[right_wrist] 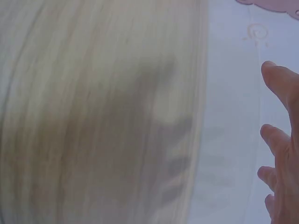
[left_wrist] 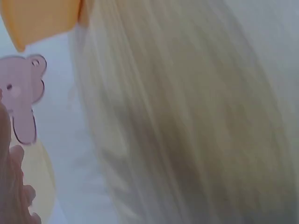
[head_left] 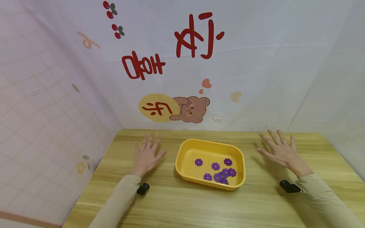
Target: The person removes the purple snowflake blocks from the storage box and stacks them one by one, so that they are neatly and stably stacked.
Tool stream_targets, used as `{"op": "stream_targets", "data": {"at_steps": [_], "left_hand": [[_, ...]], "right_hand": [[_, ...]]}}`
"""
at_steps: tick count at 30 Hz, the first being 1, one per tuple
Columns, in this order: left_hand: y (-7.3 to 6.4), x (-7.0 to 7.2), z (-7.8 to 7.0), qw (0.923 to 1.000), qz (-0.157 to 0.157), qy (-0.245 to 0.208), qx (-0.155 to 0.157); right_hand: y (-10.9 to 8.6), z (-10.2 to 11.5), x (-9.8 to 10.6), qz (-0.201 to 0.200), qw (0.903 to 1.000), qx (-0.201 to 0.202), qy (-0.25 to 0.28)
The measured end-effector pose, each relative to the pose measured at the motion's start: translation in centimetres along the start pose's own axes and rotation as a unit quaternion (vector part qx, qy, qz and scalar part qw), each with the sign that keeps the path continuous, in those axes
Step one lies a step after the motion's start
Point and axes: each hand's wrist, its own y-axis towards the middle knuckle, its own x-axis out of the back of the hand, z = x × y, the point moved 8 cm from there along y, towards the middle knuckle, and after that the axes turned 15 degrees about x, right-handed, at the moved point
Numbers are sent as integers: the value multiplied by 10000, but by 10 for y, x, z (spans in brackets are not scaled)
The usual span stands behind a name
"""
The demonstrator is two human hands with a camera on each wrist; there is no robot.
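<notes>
A yellow plastic tray [head_left: 182, 175] stands on the table between the two hands. Inside it lie several purple notched discs [head_left: 215, 166], most of them bunched toward its front right corner. To the tray's left, the left hand [head_left: 146, 158] is spread palm down with nothing in it. On the other side, the right hand [head_left: 282, 154] also has its fingers fanned out and holds nothing; its shadow falls on the wood beside it. The left wrist view catches an edge of the tray [left_wrist: 44, 21] and a few left fingertips. Right fingers [right_wrist: 280, 88] show at that wrist view's right edge.
The wood-grain table [head_left: 171, 209] ends at a white cloth backdrop [head_left: 256, 63] printed with red characters and a bear [head_left: 194, 109]. A pale gridded cloth [head_left: 37, 126] borders the left side. Black wrist devices [head_left: 289, 186] sit at both cuffs.
</notes>
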Motion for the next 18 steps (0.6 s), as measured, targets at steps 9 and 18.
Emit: {"op": "stream_targets", "data": {"at_steps": [9, 18], "left_hand": [[-13, -3, -47, 9977, 352, 95, -576], [-26, -15, -85, 9880, 1033, -56, -1150]], "right_hand": [[12, 33, 12, -362, 9967, 729, 67], [28, 77, 18, -473, 9829, 1776, 148]]}}
